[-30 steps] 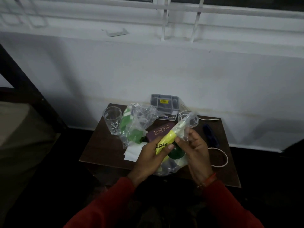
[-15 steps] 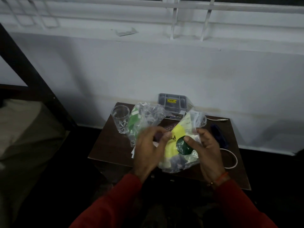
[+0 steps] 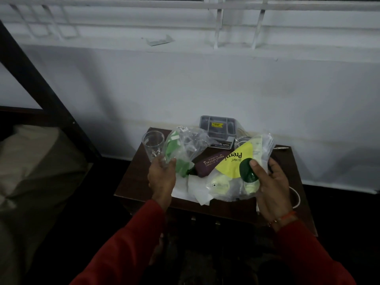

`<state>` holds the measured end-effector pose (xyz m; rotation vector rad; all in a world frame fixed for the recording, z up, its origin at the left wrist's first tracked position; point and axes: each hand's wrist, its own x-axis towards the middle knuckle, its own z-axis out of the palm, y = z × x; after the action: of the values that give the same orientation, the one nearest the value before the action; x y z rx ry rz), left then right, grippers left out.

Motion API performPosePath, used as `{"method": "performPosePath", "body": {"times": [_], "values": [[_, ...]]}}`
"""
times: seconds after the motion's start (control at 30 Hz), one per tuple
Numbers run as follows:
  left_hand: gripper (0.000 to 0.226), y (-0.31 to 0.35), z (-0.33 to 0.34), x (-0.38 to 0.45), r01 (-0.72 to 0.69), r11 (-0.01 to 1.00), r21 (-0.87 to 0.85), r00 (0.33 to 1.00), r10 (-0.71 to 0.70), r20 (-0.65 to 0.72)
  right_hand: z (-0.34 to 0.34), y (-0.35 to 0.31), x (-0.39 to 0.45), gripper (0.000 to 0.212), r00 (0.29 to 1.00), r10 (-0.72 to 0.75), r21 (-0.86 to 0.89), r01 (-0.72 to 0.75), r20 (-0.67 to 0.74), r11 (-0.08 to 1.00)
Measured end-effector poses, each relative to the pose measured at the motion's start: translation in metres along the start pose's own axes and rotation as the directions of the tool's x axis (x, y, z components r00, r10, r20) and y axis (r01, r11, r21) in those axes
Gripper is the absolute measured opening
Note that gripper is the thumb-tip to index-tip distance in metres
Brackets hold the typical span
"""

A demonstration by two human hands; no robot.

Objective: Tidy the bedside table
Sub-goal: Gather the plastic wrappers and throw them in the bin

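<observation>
On the dark wooden bedside table [image 3: 131, 188], my right hand [image 3: 271, 188] holds up a clear packet with a yellow-green label [image 3: 232, 167]. Its thumb presses on the packet's dark green round patch. My left hand [image 3: 162, 177] is at the table's left side. Its fingers close on the lower edge of a crumpled clear and green plastic bag [image 3: 183, 149], right next to an upright drinking glass [image 3: 153, 145]. A maroon spectacle case [image 3: 209, 163] lies between the two bags, on white paper [image 3: 191, 192].
A grey compartment box [image 3: 218, 126] stands at the back against the white wall, with a clear glass mug [image 3: 239, 140] beside it. A white cable [image 3: 297, 199] loops at the table's right edge. A bed with a dark frame [image 3: 41, 161] is close on the left.
My left hand has let go of the yellow-labelled packet and moved left to the clear and green bag. My right hand keeps the packet, now turned flatter with its label showing.
</observation>
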<state>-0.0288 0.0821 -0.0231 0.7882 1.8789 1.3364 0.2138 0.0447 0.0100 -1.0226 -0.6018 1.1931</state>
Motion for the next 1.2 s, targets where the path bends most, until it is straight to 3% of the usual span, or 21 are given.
{"method": "performPosePath", "body": {"times": [0.17,0.3,0.37,0.43,0.57,0.63,0.73,0.83,0.93,1.03,1.2], "values": [[0.028,0.014,-0.007,-0.010,-0.172,0.984,-0.036,0.983,0.169,-0.073,-0.003,-0.007,-0.002,0.041,0.995,0.094,0.104,-0.095,0.014,0.990],[0.022,0.033,-0.015,-0.023,-0.322,0.909,-0.264,0.947,0.313,-0.077,0.000,-0.014,-0.005,0.052,0.983,0.161,0.207,-0.177,0.090,0.962],[0.012,0.040,-0.014,-0.031,-0.259,0.867,-0.426,0.951,0.306,0.044,0.003,-0.015,-0.006,0.057,0.970,0.192,0.269,-0.227,0.151,0.936],[0.012,0.039,-0.007,-0.046,-0.131,0.843,-0.521,0.926,0.292,0.240,0.005,-0.014,-0.008,0.049,0.952,0.201,0.279,-0.262,0.229,0.924],[0.032,0.028,0.013,-0.086,-0.093,0.836,-0.540,0.773,0.402,0.490,0.007,-0.012,-0.015,0.025,0.934,0.095,0.195,-0.170,0.345,0.966],[0.030,0.027,0.020,-0.100,-0.107,0.859,-0.500,0.756,0.397,0.520,0.004,-0.017,-0.015,0.026,0.966,0.028,0.131,-0.063,0.257,0.989],[0.026,0.031,0.033,-0.114,-0.183,0.938,-0.294,0.741,0.328,0.586,-0.006,-0.034,-0.014,0.039,0.984,-0.134,-0.121,0.147,0.115,0.982],[0.019,0.032,0.046,-0.128,-0.248,0.954,-0.167,0.696,0.295,0.655,-0.026,-0.059,-0.015,0.037,0.958,-0.278,-0.308,0.288,0.075,0.907],[0.022,0.033,0.062,-0.155,-0.305,0.949,-0.080,0.604,0.258,0.754,-0.063,-0.087,-0.017,0.038,0.928,-0.372,-0.423,0.347,0.026,0.837],[0.019,0.025,0.087,-0.186,-0.423,0.904,-0.063,0.536,0.306,0.787,-0.127,-0.103,-0.020,0.030,0.911,-0.397,-0.572,0.269,-0.109,0.775],[0.013,0.017,0.147,-0.244,-0.445,0.893,-0.061,0.510,0.309,0.803,-0.259,-0.091,-0.051,0.019,0.903,-0.285,-0.785,-0.084,-0.320,0.614]]}}
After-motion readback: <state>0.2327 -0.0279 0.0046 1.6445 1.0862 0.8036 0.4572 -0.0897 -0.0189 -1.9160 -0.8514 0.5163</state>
